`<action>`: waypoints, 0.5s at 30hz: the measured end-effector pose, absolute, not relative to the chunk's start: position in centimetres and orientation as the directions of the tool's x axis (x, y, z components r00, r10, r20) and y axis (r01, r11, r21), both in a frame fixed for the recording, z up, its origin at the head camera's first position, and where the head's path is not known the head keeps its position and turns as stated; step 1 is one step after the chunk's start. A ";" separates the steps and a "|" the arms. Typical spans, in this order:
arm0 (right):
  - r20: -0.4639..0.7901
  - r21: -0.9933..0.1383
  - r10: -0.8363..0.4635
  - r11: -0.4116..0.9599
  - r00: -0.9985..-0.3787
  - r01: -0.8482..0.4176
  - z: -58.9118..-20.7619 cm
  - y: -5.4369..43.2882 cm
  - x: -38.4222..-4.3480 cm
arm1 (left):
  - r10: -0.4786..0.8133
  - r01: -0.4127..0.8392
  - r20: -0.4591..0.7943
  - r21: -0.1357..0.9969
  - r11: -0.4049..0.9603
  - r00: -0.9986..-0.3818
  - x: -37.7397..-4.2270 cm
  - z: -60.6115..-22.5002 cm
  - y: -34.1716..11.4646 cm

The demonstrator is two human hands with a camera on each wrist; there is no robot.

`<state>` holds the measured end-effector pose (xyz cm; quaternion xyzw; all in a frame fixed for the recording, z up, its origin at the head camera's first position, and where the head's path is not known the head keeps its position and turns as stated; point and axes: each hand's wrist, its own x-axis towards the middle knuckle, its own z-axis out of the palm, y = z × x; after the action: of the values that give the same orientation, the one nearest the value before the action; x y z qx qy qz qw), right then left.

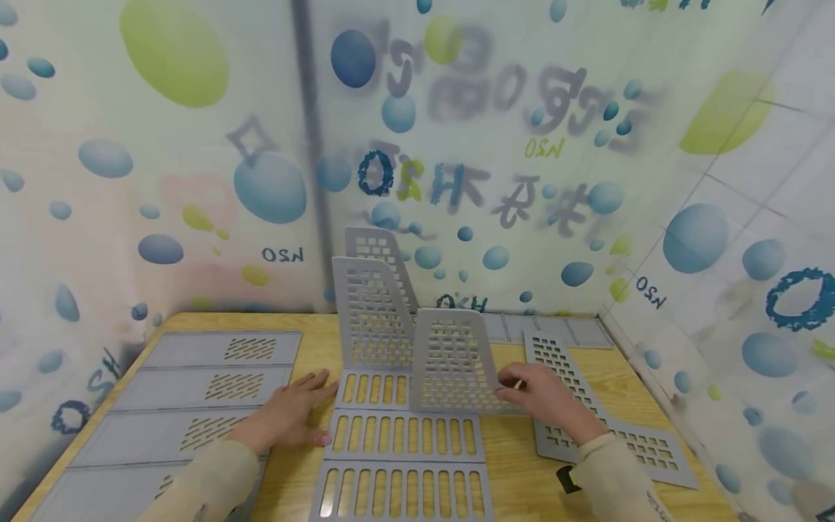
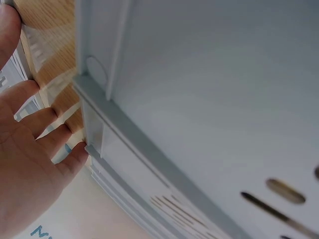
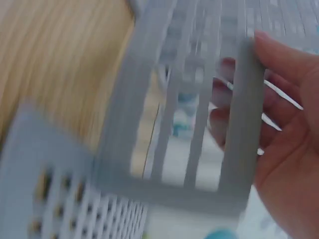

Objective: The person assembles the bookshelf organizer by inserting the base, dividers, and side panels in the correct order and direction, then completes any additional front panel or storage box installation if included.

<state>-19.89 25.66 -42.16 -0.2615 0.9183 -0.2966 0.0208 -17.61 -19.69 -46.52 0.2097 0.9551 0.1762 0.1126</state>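
Note:
A grey slotted base (image 1: 401, 460) lies on the wooden table in front of me. Two tall perforated grey dividers (image 1: 375, 312) stand upright at its back left. My right hand (image 1: 541, 395) grips the edge of another perforated grey divider (image 1: 450, 362), which stands tilted over the base's right side; up close, fingers and thumb are on either side of a slotted panel (image 3: 241, 119). My left hand (image 1: 287, 413) rests with spread fingers between the base and a large grey panel (image 1: 189, 391), its thumb at the base's left edge. In the left wrist view, its fingertips reach near grey ridged parts.
On the right lies an L-shaped perforated grey piece (image 1: 642, 442), partly under my right forearm. A flat grey panel (image 1: 580, 332) sits at the table's back edge. A small black object (image 1: 567, 480) lies by my right sleeve. Printed curtains surround the table (image 1: 509, 464).

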 end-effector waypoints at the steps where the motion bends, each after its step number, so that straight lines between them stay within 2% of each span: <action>1: 0.102 -0.533 -0.493 0.706 -0.864 -0.466 -42.1 26.5 -19.9 | 0.442 0.363 -0.139 0.384 0.849 -0.886 -17.6 -46.5 -19.7; 4: 0.079 -0.518 -0.482 0.728 -0.872 -0.449 -42.2 28.8 -19.7 | 0.444 0.366 -0.135 0.384 0.848 -0.886 -17.6 -46.3 -19.6; 8: 0.110 -0.534 -0.482 0.709 -0.870 -0.460 -42.8 30.2 -19.6 | 0.442 0.364 -0.136 0.385 0.848 -0.887 -17.6 -46.1 -19.5; 12: 0.210 -0.543 -0.500 0.654 -0.840 -0.526 -43.5 30.1 -19.6 | 0.441 0.360 -0.139 0.390 0.847 -0.887 -17.6 -46.1 -19.5; 15: 0.311 -0.525 -0.523 0.602 -0.793 -0.602 -43.9 29.7 -19.5 | 0.447 0.371 -0.134 0.382 0.847 -0.884 -17.5 -46.2 -19.5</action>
<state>-19.52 29.72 -43.87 -0.3153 0.8927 -0.3160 -0.0625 -17.53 -19.50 -46.16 0.2142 0.9547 0.1754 0.1093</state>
